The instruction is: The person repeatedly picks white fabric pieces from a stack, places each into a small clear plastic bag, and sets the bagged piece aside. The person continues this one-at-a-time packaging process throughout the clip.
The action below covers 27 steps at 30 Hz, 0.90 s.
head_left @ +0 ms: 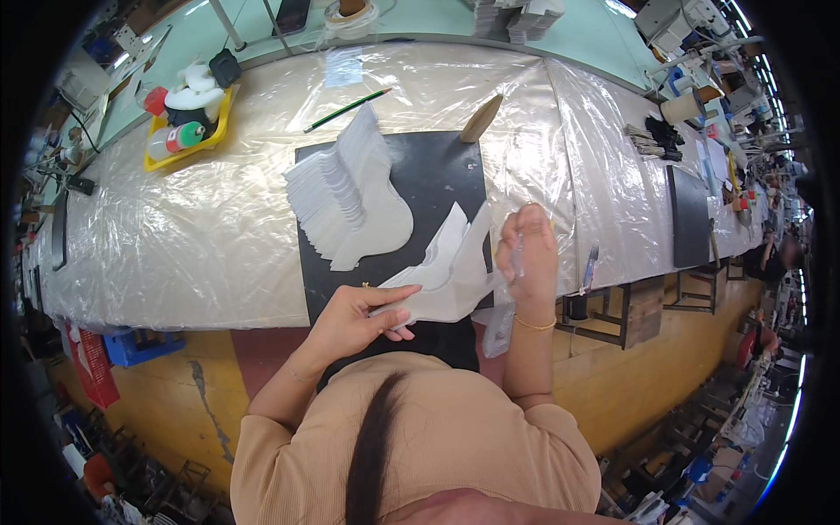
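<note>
My left hand (367, 313) pinches the near end of a few thin white shaped pieces (442, 296), thumb on top. They are held over the near edge of a black mat (442, 171). To their right, my right hand (529, 258) is raised with fingers curled and slightly blurred. Clear plastic film (499, 329) shows at those fingers and hangs down beside the wrist; where it passes behind the pieces I cannot tell. Further back on the mat lies a fanned stack of similar white pieces (381, 214).
A flat wooden tool (481, 119) stands at the mat's far right corner. Behind the stack lies a green pencil (347, 111). At the far left is a yellow tray (214, 136) with bottles. A dark board (689, 217) and black gloves (662, 138) lie to the right.
</note>
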### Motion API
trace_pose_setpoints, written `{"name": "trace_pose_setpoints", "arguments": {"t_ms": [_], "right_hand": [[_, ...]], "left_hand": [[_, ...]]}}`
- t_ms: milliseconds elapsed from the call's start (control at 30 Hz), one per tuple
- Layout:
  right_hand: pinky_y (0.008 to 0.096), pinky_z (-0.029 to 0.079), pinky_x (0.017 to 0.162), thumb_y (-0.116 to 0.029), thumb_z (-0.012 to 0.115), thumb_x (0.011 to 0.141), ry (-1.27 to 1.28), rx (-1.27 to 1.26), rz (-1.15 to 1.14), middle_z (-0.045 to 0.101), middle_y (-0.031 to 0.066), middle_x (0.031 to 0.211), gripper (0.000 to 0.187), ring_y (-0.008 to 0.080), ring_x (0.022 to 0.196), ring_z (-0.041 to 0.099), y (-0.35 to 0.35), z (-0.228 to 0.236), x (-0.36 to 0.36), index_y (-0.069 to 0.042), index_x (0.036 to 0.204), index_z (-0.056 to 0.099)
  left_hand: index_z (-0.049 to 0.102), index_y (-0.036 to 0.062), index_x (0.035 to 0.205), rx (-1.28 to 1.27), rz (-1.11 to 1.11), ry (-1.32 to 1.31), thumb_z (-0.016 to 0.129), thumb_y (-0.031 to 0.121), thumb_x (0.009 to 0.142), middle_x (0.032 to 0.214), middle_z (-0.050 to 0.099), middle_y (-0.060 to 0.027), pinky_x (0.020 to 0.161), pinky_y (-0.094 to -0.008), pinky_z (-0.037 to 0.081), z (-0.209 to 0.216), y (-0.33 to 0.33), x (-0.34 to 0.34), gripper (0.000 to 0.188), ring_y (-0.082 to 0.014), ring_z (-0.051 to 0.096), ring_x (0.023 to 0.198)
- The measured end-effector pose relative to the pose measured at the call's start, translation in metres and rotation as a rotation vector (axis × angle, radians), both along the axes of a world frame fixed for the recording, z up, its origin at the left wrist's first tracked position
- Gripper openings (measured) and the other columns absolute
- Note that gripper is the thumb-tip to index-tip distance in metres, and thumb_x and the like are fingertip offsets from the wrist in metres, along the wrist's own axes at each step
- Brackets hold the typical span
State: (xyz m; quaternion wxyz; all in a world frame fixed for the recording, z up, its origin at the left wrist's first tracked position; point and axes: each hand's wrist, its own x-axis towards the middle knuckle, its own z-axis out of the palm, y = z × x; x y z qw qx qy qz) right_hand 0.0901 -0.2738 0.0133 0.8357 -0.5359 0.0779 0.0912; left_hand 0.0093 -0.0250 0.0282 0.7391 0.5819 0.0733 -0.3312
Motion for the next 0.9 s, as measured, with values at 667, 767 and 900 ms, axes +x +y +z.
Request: {"name": "trace_pose_setpoints", "arguments": {"t_ms": [667,767,900], "right_hand": [[0.0258,0.04,0.066,-0.015,0.081,0.075,-0.408,-0.747,0.528,0.06,0.0063,0.083,0.038,0.0142,0.076,0.051,0.005,0.005,-0.01,-0.004,0.065,0.046],[0.0253,0.042,0.068,-0.008,0.078,0.077,-0.301,-0.651,0.575,0.062,0.0076,0.088,0.04,0.0121,0.08,0.053,-0.008,0.006,-0.006,-0.004,0.063,0.04],[0.024,0.044,0.068,-0.004,0.072,0.078,-0.084,-0.413,0.492,0.06,0.0037,0.083,0.021,0.0071,0.08,0.055,-0.023,0.011,-0.007,0.0,0.071,0.052]], "left_hand": [[0.059,0.0004,0.129,0.121,0.125,-0.178,0.06,0.0,0.092,0.103,0.067,-0.0142,0.067,-0.0246,0.057,-0.009,-0.008,0.002,0.037,-0.0195,0.071,0.08],[0.059,0.0034,0.129,0.085,0.118,-0.126,0.058,-0.001,0.093,0.1,0.067,-0.0126,0.067,-0.0239,0.057,-0.006,-0.008,0.001,0.037,-0.0176,0.071,0.08],[0.058,0.0051,0.131,0.078,0.085,-0.107,0.057,-0.001,0.094,0.1,0.067,-0.0122,0.068,-0.024,0.057,-0.005,-0.009,0.003,0.038,-0.0172,0.07,0.079]]}}
